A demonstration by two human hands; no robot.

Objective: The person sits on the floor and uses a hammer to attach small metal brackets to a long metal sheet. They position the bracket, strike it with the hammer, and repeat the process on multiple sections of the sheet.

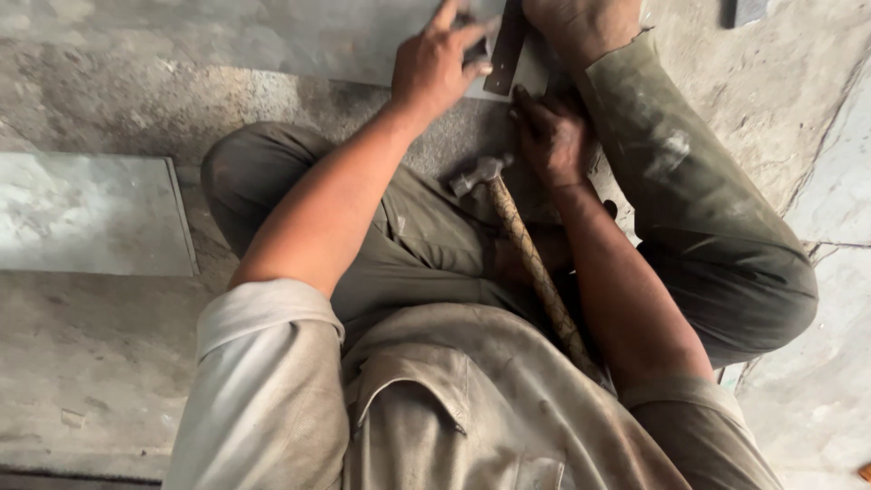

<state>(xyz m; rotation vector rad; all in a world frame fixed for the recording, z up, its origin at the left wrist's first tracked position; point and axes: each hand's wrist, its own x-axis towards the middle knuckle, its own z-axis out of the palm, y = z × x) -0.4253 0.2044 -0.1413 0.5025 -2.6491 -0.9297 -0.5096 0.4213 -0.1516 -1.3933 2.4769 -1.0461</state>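
Observation:
I sit on the floor with knees bent. My left hand reaches forward and presses its spread fingers on a grey metal sheet beside a dark flat metal strip lying on the sheet. My right hand rests lower, at the sheet's near edge, fingers curled; whether it pinches anything I cannot tell. A hammer with a metal head and a cord-wrapped handle lies across my lap between my arms, untouched. A bare foot rests on the sheet at the top.
Another grey sheet lies flat on the concrete floor to my left. A small dark object sits at the top right. Cracked concrete floor extends to the right.

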